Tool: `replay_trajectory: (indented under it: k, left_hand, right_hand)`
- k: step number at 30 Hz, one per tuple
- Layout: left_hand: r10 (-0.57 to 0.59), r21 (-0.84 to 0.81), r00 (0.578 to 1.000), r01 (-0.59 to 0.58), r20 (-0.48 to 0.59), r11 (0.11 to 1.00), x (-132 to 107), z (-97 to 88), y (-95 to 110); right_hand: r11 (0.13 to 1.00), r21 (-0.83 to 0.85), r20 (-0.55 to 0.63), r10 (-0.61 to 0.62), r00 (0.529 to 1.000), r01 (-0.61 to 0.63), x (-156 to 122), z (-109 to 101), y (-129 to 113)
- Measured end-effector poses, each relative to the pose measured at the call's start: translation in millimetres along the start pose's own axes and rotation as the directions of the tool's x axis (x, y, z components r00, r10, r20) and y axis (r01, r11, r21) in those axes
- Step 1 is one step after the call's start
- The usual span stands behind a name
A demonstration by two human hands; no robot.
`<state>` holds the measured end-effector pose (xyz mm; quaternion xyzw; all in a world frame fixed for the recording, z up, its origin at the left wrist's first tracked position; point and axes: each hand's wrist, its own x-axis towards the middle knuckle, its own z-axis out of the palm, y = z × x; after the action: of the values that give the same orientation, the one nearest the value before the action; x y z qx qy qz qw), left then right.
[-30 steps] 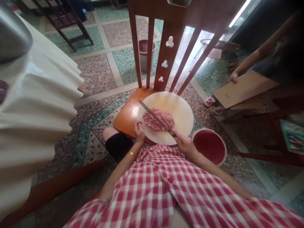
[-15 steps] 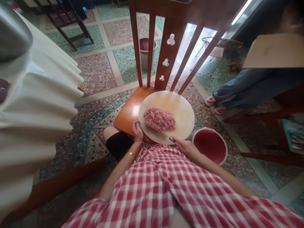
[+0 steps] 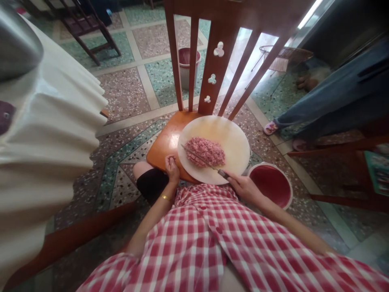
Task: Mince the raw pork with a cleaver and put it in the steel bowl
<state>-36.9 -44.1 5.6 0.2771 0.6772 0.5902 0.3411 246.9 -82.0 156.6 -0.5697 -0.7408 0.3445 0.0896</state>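
Reaching up and in from the right with the right forearm (image 3: 288, 221), low and slanted toward a round board (image 3: 235, 140). Keeping the right hand (image 3: 246, 188) at the board's near right edge, with its back facing up. Bending in with the left forearm (image 3: 150, 223) too, with a gold bracelet (image 3: 165, 198) near the wrist and the left hand (image 3: 172, 172) at the near edge of an orange-brown chair seat (image 3: 162, 142).

Gripping a knife (image 3: 224, 174) by its handle, with the right fingers wrapped around it. Pointing the thin blade away and left, across the near left part of the pink chopped meat (image 3: 211, 150). Hard to tell if touching the meat or just above. Curling the left fingers in, just left of the board; too small to tell if shut all the way.

Heaped up left of the board's middle, with lots of bare room to the right and only a thin strip to the left. Close to the checked shirt (image 3: 203, 223) at the near side, and near a red bucket (image 3: 270, 184) on the right.
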Motion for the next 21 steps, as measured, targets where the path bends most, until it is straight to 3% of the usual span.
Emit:
replay_trajectory:
  k: [4, 7, 10, 13, 16, 21]
  left_hand:
    - [0.001, 0.012, 1.000, -0.001, 0.000, 1.000, -1, 3.2, 1]
    - [0.004, 0.010, 1.000, -0.004, 0.024, 1.000, -3, 7.4, 5]
    - [0.003, 0.010, 0.999, -0.004, 0.033, 1.000, -4, 10.7, 9]
    - [-0.005, -0.004, 0.999, 0.005, 0.040, 1.000, -5, 12.9, 9]
    - [-0.019, -0.008, 0.998, 0.020, 0.060, 1.000, -6, 15.8, 8]
    - [-0.003, 0.014, 0.995, 0.002, 0.097, 1.000, -8, 24.1, 12]
  right_hand:
    - [0.994, 0.061, -0.143, -0.077, 0.987, 0.087, 1, 3, -2]
    - [0.999, 0.014, -0.042, 0.047, 0.998, -0.046, 6, 14, 7]
    - [0.992, 0.009, 0.016, 0.128, 0.992, -0.129, 8, 7, 8]
    - [0.996, 0.075, -0.112, 0.047, 0.993, -0.039, 6, -7, 4]
    - [0.998, 0.068, -0.215, 0.019, 0.976, -0.005, 6, -3, 9]
    - [0.980, 0.011, -0.030, 0.197, 0.980, -0.196, 9, 9, 21]
